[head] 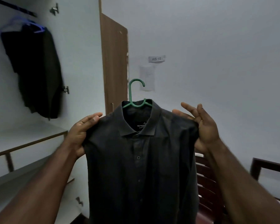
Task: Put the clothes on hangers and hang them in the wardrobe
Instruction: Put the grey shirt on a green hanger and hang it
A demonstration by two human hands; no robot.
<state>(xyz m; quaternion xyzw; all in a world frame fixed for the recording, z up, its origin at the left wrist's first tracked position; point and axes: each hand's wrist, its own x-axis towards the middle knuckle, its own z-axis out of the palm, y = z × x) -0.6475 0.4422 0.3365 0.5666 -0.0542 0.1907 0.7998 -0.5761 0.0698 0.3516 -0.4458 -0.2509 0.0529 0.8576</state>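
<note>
Dark shirt (pixel 141 159) on green hanger (pixel 133 96), soft, light; left hand (pixel 81 135), right hand (pixel 204 131) apart, pinching shoulders; better taken by hook.

We count two hands (pixel 81 135), one dark shirt (pixel 141 167) on one green hanger (pixel 132 94), dark garments (pixel 37 75) on blue hangers (pixel 37 29) too blurred to count, and two wall papers (pixel 147 78).
</note>
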